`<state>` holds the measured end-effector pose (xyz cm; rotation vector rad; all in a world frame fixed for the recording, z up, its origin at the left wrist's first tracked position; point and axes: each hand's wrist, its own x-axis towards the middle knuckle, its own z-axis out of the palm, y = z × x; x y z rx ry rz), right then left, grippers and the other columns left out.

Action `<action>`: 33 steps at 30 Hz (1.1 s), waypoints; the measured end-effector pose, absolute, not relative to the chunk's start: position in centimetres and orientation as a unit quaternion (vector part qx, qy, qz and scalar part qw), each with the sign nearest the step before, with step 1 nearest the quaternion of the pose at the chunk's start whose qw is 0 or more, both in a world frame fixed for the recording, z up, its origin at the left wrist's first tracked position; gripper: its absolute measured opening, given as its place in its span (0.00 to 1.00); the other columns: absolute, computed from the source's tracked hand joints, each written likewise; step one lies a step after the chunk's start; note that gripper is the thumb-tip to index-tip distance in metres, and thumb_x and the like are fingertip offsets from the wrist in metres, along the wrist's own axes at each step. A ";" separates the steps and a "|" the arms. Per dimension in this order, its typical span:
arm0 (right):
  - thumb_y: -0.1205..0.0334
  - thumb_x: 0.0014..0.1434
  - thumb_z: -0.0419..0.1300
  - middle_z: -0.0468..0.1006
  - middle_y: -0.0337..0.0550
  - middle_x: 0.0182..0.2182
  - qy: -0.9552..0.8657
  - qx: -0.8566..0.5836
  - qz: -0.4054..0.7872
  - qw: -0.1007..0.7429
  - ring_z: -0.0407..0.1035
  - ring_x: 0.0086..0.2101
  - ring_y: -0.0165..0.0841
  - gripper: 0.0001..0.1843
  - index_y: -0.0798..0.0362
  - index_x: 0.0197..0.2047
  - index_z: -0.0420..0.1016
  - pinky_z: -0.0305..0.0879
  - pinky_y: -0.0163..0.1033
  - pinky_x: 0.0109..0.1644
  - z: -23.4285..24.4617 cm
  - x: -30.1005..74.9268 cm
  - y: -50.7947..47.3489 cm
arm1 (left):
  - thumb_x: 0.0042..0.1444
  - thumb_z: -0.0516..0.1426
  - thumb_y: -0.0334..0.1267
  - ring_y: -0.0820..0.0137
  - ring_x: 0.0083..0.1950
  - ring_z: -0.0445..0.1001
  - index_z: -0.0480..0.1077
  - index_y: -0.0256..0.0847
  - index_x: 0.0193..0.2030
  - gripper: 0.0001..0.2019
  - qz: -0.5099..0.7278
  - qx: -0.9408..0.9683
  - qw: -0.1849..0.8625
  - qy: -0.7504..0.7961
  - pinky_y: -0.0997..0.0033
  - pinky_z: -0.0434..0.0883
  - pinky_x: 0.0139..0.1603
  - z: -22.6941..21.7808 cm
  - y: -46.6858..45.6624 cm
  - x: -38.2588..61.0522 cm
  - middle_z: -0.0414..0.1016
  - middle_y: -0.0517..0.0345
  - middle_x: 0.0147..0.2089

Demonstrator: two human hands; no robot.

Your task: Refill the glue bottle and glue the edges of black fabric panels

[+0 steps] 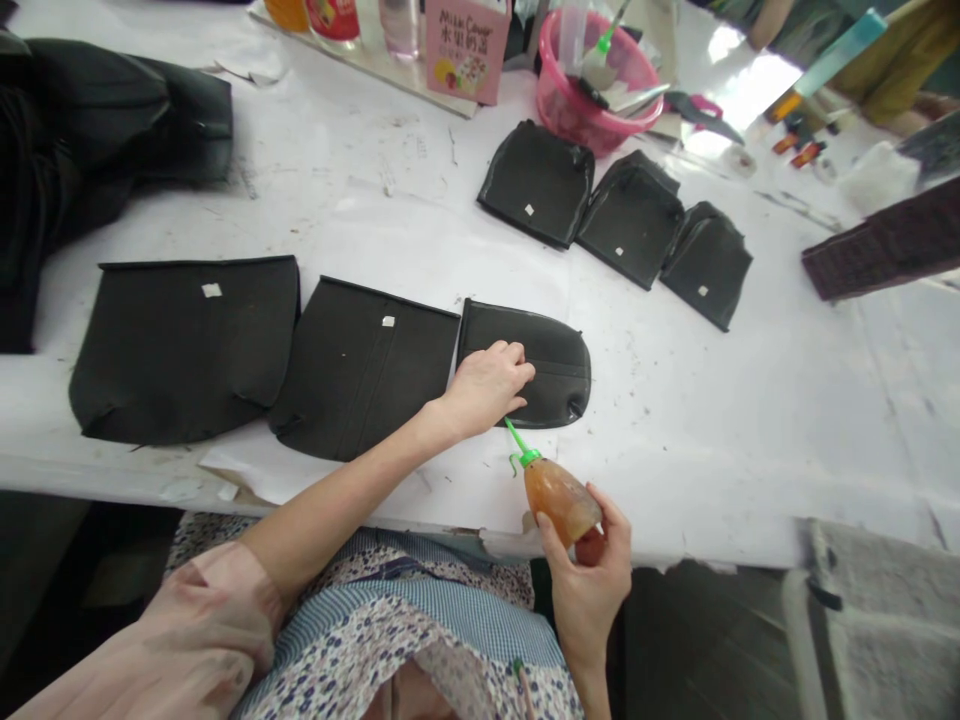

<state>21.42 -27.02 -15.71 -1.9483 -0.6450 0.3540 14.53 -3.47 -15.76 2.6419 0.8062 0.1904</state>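
Note:
My right hand (592,570) grips a squeeze bottle (562,498) of amber liquid, which looks like glue, by its base. The bottle's green nozzle (517,437) points up and left, its tip at the lower edge of a small rounded black panel (555,345). On that panel rests my left hand (489,388), its fingers curled and closed at the lower edge; part of the panel is hidden beneath it. Leftward lie a second black panel (367,365) with a seam and a wider black panel (187,350), each bearing a small white tag.
Three black pieces (630,218) lie in a slanting row farther back. Behind them stand a pink basket (581,115) of tools and a pink box (466,50). Black material (112,130) is heaped at left. A grey fabric-covered chair (885,610) stands at lower right.

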 end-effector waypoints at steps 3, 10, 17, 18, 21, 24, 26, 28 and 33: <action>0.58 0.49 0.74 0.76 0.53 0.51 -0.271 -0.797 0.165 0.513 0.78 0.43 0.39 0.33 0.54 0.57 0.70 0.79 0.43 0.46 -16.0 21.2 -26.8 | 0.59 0.64 0.39 0.63 0.52 0.70 0.74 0.41 0.45 0.09 0.072 0.931 0.213 0.286 0.68 0.71 0.45 -15.6 -3.2 14.3 0.72 0.53 0.51; 0.57 0.51 0.73 0.75 0.52 0.51 -0.279 -0.798 0.182 0.502 0.76 0.45 0.40 0.33 0.53 0.57 0.70 0.78 0.43 0.46 -16.3 20.7 -26.4 | 0.65 0.57 0.31 0.64 0.52 0.73 0.74 0.41 0.48 0.07 0.074 0.908 0.219 0.351 0.68 0.71 0.47 -13.9 -2.6 12.3 0.72 0.53 0.50; 0.59 0.51 0.72 0.75 0.51 0.50 -0.309 -0.789 0.206 0.489 0.76 0.44 0.39 0.32 0.53 0.58 0.69 0.78 0.42 0.44 -16.1 19.9 -26.0 | 0.62 0.58 0.29 0.63 0.52 0.73 0.74 0.39 0.46 0.07 0.064 0.911 0.192 0.359 0.67 0.71 0.48 -14.8 -2.2 10.8 0.73 0.54 0.49; 0.58 0.51 0.72 0.75 0.51 0.50 -0.313 -0.789 0.205 0.487 0.76 0.44 0.39 0.32 0.53 0.57 0.70 0.78 0.42 0.44 -16.0 19.8 -25.9 | 0.62 0.58 0.29 0.63 0.52 0.73 0.74 0.39 0.46 0.07 0.064 0.914 0.188 0.354 0.67 0.71 0.48 -15.0 -2.1 10.7 0.73 0.54 0.49; 0.58 0.52 0.72 0.74 0.51 0.51 -0.324 -0.784 0.202 0.489 0.76 0.44 0.39 0.31 0.53 0.57 0.70 0.78 0.42 0.44 -15.9 19.5 -25.6 | 0.62 0.59 0.30 0.63 0.52 0.73 0.74 0.40 0.46 0.06 0.067 0.917 0.184 0.347 0.67 0.70 0.48 -15.4 -1.9 10.6 0.73 0.54 0.50; 0.58 0.52 0.72 0.74 0.51 0.51 -0.335 -0.782 0.207 0.484 0.75 0.44 0.38 0.31 0.52 0.57 0.70 0.77 0.42 0.43 -15.8 19.2 -25.4 | 0.61 0.60 0.31 0.64 0.52 0.73 0.74 0.40 0.46 0.07 0.075 0.914 0.192 0.348 0.68 0.70 0.48 -15.5 -1.7 10.4 0.74 0.55 0.50; 0.58 0.51 0.72 0.74 0.51 0.51 -0.345 -0.780 0.211 0.478 0.75 0.44 0.38 0.31 0.52 0.57 0.70 0.77 0.42 0.43 -15.9 19.1 -25.4 | 0.61 0.60 0.31 0.64 0.52 0.73 0.74 0.41 0.46 0.07 0.082 0.914 0.193 0.347 0.68 0.70 0.48 -15.6 -1.7 10.3 0.74 0.55 0.50; 0.58 0.51 0.72 0.74 0.51 0.51 -0.351 -0.777 0.214 0.476 0.75 0.43 0.39 0.31 0.52 0.57 0.70 0.77 0.42 0.42 -16.0 19.0 -25.3 | 0.61 0.60 0.31 0.64 0.52 0.73 0.74 0.41 0.46 0.06 0.088 0.914 0.194 0.346 0.68 0.70 0.47 -15.7 -1.7 10.2 0.74 0.56 0.50; 0.58 0.49 0.73 0.76 0.50 0.50 -0.313 -0.776 0.246 0.488 0.76 0.42 0.38 0.32 0.53 0.56 0.71 0.76 0.42 0.43 -15.9 19.4 -24.9 | 0.61 0.61 0.32 0.65 0.52 0.73 0.74 0.41 0.45 0.06 0.095 0.911 0.202 0.347 0.67 0.71 0.48 -15.9 -1.7 10.0 0.74 0.57 0.50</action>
